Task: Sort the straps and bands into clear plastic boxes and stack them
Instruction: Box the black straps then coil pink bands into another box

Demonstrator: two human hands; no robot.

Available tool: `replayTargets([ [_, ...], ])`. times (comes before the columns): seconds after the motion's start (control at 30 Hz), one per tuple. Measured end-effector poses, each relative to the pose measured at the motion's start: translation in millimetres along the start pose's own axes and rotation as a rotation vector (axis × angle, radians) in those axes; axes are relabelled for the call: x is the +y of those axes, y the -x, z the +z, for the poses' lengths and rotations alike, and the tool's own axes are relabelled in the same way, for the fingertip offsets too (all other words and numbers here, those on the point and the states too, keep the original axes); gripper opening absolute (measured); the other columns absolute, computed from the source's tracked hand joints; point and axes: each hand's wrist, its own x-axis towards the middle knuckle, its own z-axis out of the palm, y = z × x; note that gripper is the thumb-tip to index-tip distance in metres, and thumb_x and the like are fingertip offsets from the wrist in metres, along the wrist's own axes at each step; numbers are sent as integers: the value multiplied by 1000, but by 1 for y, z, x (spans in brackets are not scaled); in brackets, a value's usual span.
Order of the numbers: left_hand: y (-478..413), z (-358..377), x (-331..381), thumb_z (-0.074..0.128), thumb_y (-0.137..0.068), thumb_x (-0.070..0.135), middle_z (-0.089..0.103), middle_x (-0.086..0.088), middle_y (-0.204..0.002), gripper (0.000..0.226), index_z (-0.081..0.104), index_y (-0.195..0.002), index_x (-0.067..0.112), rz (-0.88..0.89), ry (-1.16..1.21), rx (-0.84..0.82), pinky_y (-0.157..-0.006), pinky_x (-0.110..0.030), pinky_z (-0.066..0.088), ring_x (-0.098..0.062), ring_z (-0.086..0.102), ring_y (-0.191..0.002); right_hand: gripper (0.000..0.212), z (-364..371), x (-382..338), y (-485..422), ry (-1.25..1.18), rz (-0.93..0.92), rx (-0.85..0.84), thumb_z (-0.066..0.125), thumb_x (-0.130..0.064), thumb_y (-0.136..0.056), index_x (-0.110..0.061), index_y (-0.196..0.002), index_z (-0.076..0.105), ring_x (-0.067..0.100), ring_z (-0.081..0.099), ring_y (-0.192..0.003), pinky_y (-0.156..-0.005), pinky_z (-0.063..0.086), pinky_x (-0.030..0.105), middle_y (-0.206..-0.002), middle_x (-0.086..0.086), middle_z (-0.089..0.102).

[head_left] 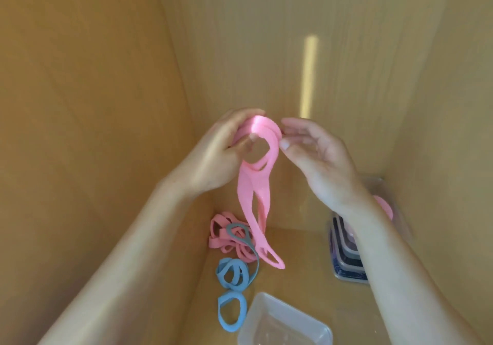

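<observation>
A clear plastic box (285, 323) sits nearest the viewer on the wooden desk (306, 264), lid off. Just to its left lies a blue band (231, 312), with a cluster of further blue bands (232, 274) directly behind it. Beyond these, a pile of pink straps (226, 235) lies against the left wall, with a grey strap (241, 235) draped across the pile and trailing toward the blue cluster. To the right, partly hidden behind the person's right forearm, stands a stack of dark-rimmed lids or boxes (346, 259); a clear container holding something pink (384, 206) sits behind it, too blurred to detail.

Above the desk, both hands are raised. The left hand (221, 152) grips the looped top of a long pink strap (256, 190), fingers curled round it. The right hand (312, 155) has its fingers loosely extended, thumb and fingertips touching the loop's right edge. The strap hangs down, its lower end reaching near the pink pile.
</observation>
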Motion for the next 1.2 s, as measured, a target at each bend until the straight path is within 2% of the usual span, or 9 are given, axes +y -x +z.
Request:
replayTargets([
  [0.17, 0, 11, 2, 51, -104, 8, 69, -7, -104, 24, 61, -126, 10, 43, 108, 18, -74, -22, 51, -22, 63, -87, 16, 4, -10, -17, 113, -18, 19, 71, -15, -92, -27, -103, 70, 5, 63, -86, -76, 49, 16, -97, -8, 72],
  [0.37, -1, 20, -4, 60, -100, 8, 70, -5, -96, 18, 63, -117, 13, 4, 272, 85, -77, -39, 54, -19, 65, -78, 16, -5, -15, -19, 160, -1, -92, 70, -11, -93, -21, -106, 73, 15, 66, -84, -76, 53, 20, -96, 2, 74],
  [0.57, -6, 19, -2, 68, -90, 21, 69, -4, -93, 39, 58, -127, 12, -17, 533, 156, -82, -33, 54, -19, 70, -85, 22, -10, -27, -24, 192, -113, -45, 73, -9, -90, -31, -95, 73, 6, 66, -78, -67, 47, 16, -88, -9, 75],
  [0.7, 5, 32, -16, 60, -82, 8, 63, -18, -121, 58, 48, -137, -3, -105, 760, -67, -97, -40, 48, -25, 61, -109, 27, -12, -40, -29, 172, -215, -10, 72, -9, -87, -35, -94, 71, 1, 63, -75, -66, 48, 17, -86, -15, 74],
  [0.8, 15, 54, -26, 58, -87, -9, 70, -14, -111, 36, 60, -123, -1, -215, 531, -228, -91, -34, 53, -18, 66, -97, 29, -14, -51, -34, 155, -247, -13, 72, -8, -87, -36, -94, 71, 0, 63, -74, -67, 49, 15, -86, -16, 74],
  [0.93, 17, 76, -36, 52, -101, -1, 71, -28, -103, 19, 67, -106, -11, -330, 455, -210, -93, -49, 54, -39, 69, -95, 28, -19, -56, -40, 150, -263, -5, 73, -8, -88, -35, -95, 72, 3, 66, -77, -69, 52, 18, -88, -14, 76],
  [1.0, 12, 82, -33, 46, -100, -7, 70, -26, -100, 20, 65, -103, -13, -347, 518, -191, -87, -36, 56, -35, 68, -89, 26, -19, -56, -43, 139, -265, 11, 74, -8, -87, -33, -95, 73, 3, 66, -77, -68, 52, 19, -87, -12, 76],
  [1.07, 7, 87, -24, 36, -93, -19, 65, -20, -96, 31, 63, -105, -8, -375, 675, -168, -77, -24, 54, -26, 63, -82, 25, -19, -56, -45, 134, -264, 22, 73, -7, -87, -30, -96, 73, 6, 65, -77, -67, 52, 21, -86, -11, 75],
  [1.2, 6, 99, -19, 25, -88, -6, 63, -24, -90, 41, 63, -105, -8, -358, 999, -192, -85, -41, 51, -35, 59, -85, 26, -23, -52, -50, 126, -240, 89, 71, -5, -89, -30, -95, 72, 6, 65, -79, -69, 51, 21, -85, -16, 74],
])
